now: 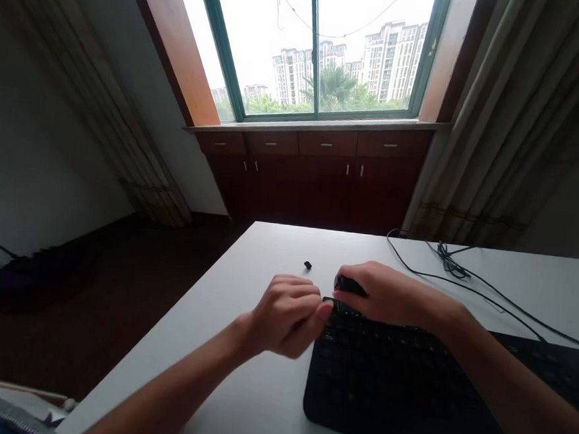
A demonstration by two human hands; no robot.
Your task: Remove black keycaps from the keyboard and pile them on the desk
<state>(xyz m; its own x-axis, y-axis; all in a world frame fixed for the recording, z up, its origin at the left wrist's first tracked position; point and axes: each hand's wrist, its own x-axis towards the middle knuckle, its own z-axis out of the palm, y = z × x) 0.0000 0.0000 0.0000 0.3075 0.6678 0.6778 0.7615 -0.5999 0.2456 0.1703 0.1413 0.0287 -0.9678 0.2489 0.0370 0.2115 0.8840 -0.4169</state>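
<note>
A black keyboard lies on the white table, partly covered by my right forearm. My right hand is just above its far left edge, fingers closed around a small dark rounded object whose kind I cannot make out. Close beside it, at the keyboard's upper left corner, is my left hand. Its fingers are curled in, with the thumb against them; whatever they might hold is hidden. Beyond my left hand, a small black piece, about the size of a keycap, rests on the table.
The white table has its left edge running diagonally towards me. Black cables lie looped at the back right. Past the table stand dark red cabinets under a window, with curtains at both sides.
</note>
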